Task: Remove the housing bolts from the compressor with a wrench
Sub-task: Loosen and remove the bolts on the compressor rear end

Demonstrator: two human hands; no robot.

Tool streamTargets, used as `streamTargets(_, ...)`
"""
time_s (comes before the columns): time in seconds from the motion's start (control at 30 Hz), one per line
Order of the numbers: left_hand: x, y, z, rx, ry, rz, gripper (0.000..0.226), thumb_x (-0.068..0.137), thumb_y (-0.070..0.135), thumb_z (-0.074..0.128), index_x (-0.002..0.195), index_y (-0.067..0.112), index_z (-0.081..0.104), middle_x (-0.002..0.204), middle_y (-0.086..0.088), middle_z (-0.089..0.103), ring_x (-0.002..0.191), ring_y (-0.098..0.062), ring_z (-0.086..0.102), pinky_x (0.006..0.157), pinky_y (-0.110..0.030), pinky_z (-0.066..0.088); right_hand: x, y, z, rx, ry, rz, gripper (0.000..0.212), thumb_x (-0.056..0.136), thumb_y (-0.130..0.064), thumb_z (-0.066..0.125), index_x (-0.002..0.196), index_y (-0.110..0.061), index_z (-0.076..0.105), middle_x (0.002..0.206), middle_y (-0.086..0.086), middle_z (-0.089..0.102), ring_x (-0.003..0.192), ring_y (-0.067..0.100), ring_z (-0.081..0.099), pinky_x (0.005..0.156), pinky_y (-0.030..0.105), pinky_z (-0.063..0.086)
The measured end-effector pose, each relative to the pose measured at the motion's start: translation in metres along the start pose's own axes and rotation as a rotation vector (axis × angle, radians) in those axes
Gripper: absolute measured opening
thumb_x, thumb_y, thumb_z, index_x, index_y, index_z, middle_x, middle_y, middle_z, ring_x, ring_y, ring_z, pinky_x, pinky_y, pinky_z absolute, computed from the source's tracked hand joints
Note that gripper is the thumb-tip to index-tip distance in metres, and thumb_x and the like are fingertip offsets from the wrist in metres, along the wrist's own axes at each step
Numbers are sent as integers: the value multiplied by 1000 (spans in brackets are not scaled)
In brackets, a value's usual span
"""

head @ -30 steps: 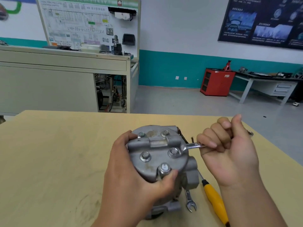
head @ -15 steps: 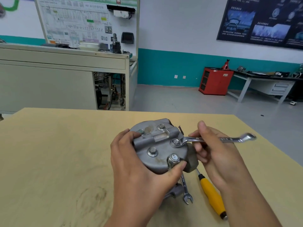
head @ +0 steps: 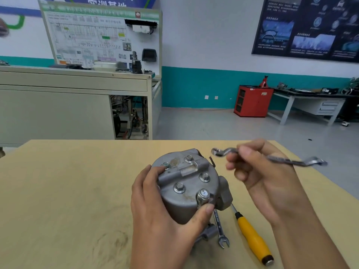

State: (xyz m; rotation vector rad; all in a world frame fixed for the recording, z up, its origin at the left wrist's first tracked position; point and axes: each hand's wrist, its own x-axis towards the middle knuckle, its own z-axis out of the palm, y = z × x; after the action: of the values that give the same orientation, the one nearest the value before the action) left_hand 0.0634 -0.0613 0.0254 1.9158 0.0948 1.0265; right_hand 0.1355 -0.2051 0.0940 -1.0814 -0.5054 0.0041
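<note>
All 5 housing bolts (head: 179,187) are apparently sitting in the compressor (head: 186,206); the left hand (head: 161,220) is gripping it, and the right hand (head: 268,181) is holding the wrench (head: 291,161) clear.

Large white Chinese characters run across the blue wall banner (head: 108,0); cut by the top edge, they appear to read "实训基地". On the wiring diagram board (head: 87,35) the letters "HV" stand near the top, followed by characters too blurred to read; its green header strip is also illegible, and a small red logo sits at the upper right. The dark poster (head: 307,28) carries white Chinese headings too small to make out. Any stamp on the wrench (head: 281,160) is blurred, and marks on the spare spanner (head: 220,228) beside the compressor (head: 184,191) are unreadable.
</note>
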Motion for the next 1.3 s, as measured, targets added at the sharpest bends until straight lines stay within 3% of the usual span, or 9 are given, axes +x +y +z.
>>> streamTargets(0.13,1,-5,3,-63,-4,-15,85,43,66,69,114,72,22,133,19,35,131,-2,35,99,-10,30,-35,23,13,-232,163,-162,7,67,-18,72,64,-20,67,64,13,69,49,17,62,44,16,45)
streamTargets(0.37,-2,-6,1,-85,-22,-15,83,45,62,72,114,68,25,133,21,35,132,0,34,102,-21,34,-50,41,30,-488,373,-280,10,68,-37,77,71,-31,70,65,-2,69,57,16,66,52,32,56)
streamTargets(0.5,0,-6,0,-97,-32,-16,83,45,62,72,113,68,26,133,24,34,132,1,34,103,-22,34,-49,40,32,-553,392,-249,9,71,-32,78,69,-30,69,63,-4,68,55,12,65,50,23,53)
streamTargets(0.6,1,-7,-1,-133,-35,-32,83,43,61,75,112,67,29,132,25,38,128,1,39,98,-13,35,-42,30,23,-398,302,-116,10,68,-19,78,63,-18,70,55,2,64,48,8,56,44,18,45)
streamTargets(0.7,3,-9,-1,-165,-27,-56,83,40,60,78,110,64,34,130,25,43,123,3,45,92,-4,36,-19,14,3,-104,139,235,8,57,-17,69,57,-9,70,51,5,57,41,7,49,34,13,35)
streamTargets(0.87,3,-9,-2,-190,-51,-65,82,40,59,79,110,62,35,129,21,45,121,2,47,92,-14,41,23,-4,-11,-114,-93,636,14,65,-12,60,58,-5,71,49,4,54,31,3,43,25,7,26)
streamTargets(1.03,3,-9,-3,-185,-53,-61,82,39,59,79,109,64,34,128,24,44,120,3,47,90,-16,40,19,8,-9,-52,-17,433,12,66,-12,62,59,-6,69,49,7,56,34,6,47,29,11,31)
streamTargets(1.17,4,-10,-2,-184,-43,-55,82,39,60,78,107,67,33,122,33,38,119,11,43,87,1,34,-5,16,-6,208,154,202,12,69,-14,59,63,-7,66,53,5,58,41,7,51,37,12,39)
streamTargets(1.3,3,-10,-2,-180,-39,-47,82,40,62,77,108,66,32,122,34,37,119,12,41,87,2,31,-23,18,3,-10,173,-8,10,67,-17,65,66,-7,64,58,12,64,44,16,58,41,18,45)
